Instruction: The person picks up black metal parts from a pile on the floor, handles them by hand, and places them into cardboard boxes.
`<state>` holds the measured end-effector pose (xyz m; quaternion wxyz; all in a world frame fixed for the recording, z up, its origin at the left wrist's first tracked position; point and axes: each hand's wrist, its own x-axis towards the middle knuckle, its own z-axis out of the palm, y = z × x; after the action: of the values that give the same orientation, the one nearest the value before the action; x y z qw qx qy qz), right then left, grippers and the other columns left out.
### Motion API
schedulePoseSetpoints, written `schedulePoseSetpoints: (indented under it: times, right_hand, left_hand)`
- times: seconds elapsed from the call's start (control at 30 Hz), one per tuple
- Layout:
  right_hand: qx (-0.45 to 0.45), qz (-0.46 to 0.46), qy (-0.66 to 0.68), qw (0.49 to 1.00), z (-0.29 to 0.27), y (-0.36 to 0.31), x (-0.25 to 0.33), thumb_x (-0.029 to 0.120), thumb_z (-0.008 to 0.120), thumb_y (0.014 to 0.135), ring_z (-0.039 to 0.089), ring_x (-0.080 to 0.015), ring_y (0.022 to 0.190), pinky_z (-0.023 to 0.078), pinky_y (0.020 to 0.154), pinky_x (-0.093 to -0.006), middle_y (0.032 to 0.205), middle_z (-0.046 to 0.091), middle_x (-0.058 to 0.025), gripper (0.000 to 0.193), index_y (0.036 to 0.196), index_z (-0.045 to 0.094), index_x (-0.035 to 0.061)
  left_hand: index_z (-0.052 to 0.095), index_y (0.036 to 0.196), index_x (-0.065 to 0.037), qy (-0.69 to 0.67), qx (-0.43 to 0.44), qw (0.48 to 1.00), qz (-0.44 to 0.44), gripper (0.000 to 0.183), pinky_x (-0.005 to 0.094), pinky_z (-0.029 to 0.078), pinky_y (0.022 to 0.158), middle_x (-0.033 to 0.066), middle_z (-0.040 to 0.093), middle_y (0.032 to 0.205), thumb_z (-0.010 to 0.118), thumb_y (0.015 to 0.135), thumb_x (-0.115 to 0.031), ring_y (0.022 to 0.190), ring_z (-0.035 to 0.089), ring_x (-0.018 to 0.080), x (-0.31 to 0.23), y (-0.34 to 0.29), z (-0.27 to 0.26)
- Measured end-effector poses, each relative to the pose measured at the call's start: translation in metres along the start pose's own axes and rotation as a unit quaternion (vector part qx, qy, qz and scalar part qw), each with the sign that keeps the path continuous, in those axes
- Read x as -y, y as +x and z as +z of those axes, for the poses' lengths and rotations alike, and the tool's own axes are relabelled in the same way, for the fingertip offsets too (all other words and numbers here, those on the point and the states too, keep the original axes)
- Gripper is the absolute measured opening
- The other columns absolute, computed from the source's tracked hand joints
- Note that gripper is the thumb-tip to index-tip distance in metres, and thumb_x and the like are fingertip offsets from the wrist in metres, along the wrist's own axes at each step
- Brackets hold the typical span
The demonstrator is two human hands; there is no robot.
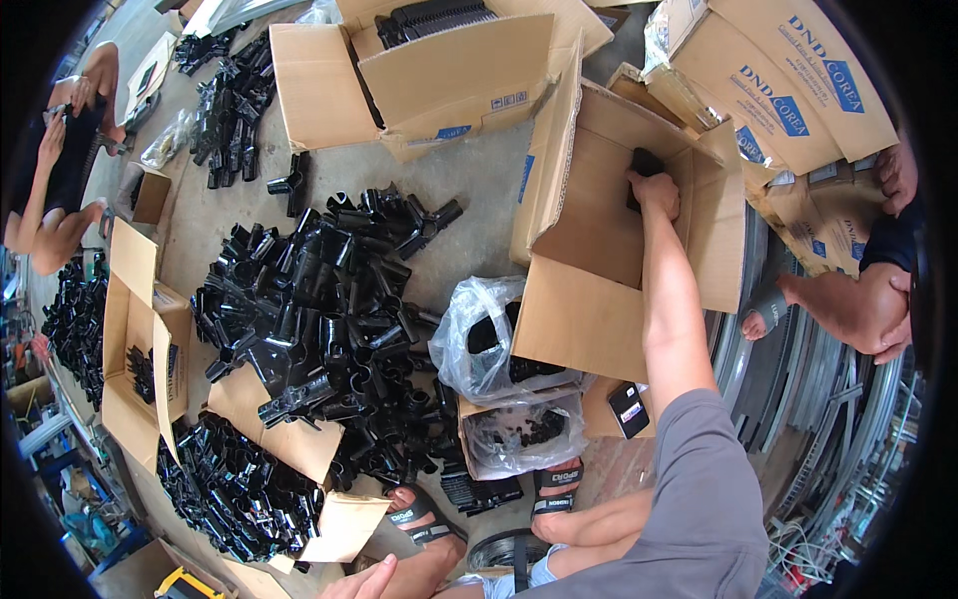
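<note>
My right arm reaches into a large open cardboard box (599,200) at the right. Inside it, my right hand (657,195) is closed on a dark black part (647,162), whose exact kind I cannot make out. My left hand (364,581) shows only in part at the lower edge, its fingers stretched out with nothing in them. Between the boxes a big heap of glossy black tube connectors (309,290) lies on the floor. A clear plastic bag (479,344) with black parts and a small bag-lined box (527,434) of small black pieces stand near my feet.
Another open box (449,75) stands at the far side, and a narrow one (125,329) at the left. A box of black connectors (239,489) sits at the lower left. People crouch at the left and right edges. Long metal profiles (788,369) lie at the right.
</note>
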<state>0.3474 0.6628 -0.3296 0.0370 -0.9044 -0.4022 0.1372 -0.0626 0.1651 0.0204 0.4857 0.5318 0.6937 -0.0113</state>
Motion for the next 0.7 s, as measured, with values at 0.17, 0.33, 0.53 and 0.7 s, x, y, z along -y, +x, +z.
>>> schedulePoseSetpoints:
  times: [0.17, 0.33, 0.53, 0.7]
  right_hand:
    - [0.012, -0.040, -0.057, 0.997, 0.007, -0.002, 0.010, 0.059, 0.080, 0.078, 0.063, -0.0345, 0.130, 0.053, 0.105, -0.0474, 0.140, 0.066, -0.0174, 0.070, 0.126, 0.074, 0.0083]
    - [-0.068, -0.170, -0.175, 0.967, 0.019, -0.016, 0.003, 0.060, 0.079, 0.078, 0.050, -0.0341, 0.141, 0.050, 0.110, -0.0469, 0.149, 0.053, -0.0188, 0.077, 0.131, 0.069, 0.0041]
    - [0.026, -0.197, -0.097, 0.975, 0.041, -0.025, 0.001, 0.060, 0.078, 0.079, 0.057, -0.0363, 0.135, 0.051, 0.109, -0.0467, 0.144, 0.060, -0.0213, 0.077, 0.127, 0.071, 0.0002]
    - [0.112, -0.169, -0.028, 0.979, 0.021, -0.030, 0.001, 0.059, 0.080, 0.075, 0.069, -0.0383, 0.119, 0.054, 0.103, -0.0457, 0.127, 0.070, -0.0286, 0.083, 0.124, 0.070, -0.0075]
  left_hand:
    - [0.052, 0.152, -0.006, -0.012, 0.004, 1.000, -0.019, 0.069, 0.0467, 0.046, 0.107, 0.0199, 0.062, 0.140, 0.078, 0.090, -0.023, 0.127, 0.058, 0.0403, 0.004, 0.005, 0.001]
    - [0.051, 0.153, -0.008, 0.003, -0.002, 1.000, -0.026, 0.071, 0.0462, 0.046, 0.108, 0.0188, 0.062, 0.141, 0.079, 0.090, -0.024, 0.127, 0.058, 0.0391, -0.003, 0.007, 0.001]
    - [0.051, 0.153, -0.009, 0.006, -0.016, 1.000, -0.009, 0.073, 0.0463, 0.046, 0.108, 0.0184, 0.062, 0.140, 0.080, 0.088, -0.023, 0.126, 0.058, 0.0393, -0.001, -0.001, 0.008]
    - [0.051, 0.153, -0.008, 0.015, -0.036, 0.999, -0.006, 0.073, 0.0466, 0.046, 0.107, 0.0187, 0.062, 0.141, 0.080, 0.088, -0.022, 0.126, 0.058, 0.0399, -0.002, -0.022, 0.016]
